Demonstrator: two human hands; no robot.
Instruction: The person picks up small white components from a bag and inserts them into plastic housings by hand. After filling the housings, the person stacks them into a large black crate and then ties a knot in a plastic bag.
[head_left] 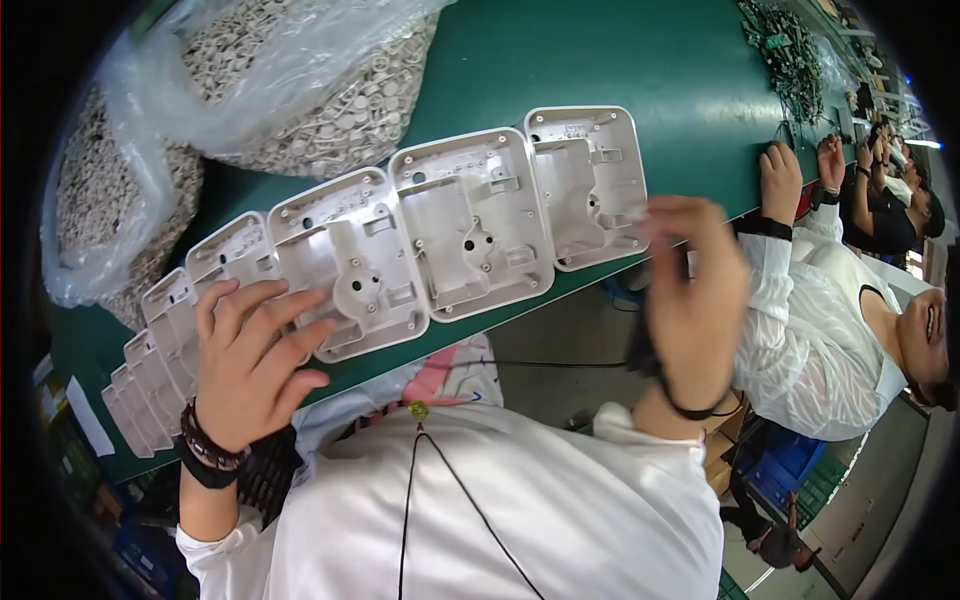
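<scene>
White plastic housings stand side by side in a row along the green table's front edge, hollow sides up. My right hand, partly blurred, is at the near right edge of the rightmost housing. Its fingertips are pinched together, and whatever they hold is too small and smeared to name. My left hand is open, fingers spread, over the near side of the third housing from the right and the smaller-looking ones left of it. Between them, another housing lies untouched, with screw posts and round holes inside.
Clear plastic bags full of small whitish plastic parts stand at the back left of the green table. A tangle of dark wires and green boards lies at the far right. A person in white sits close on my right.
</scene>
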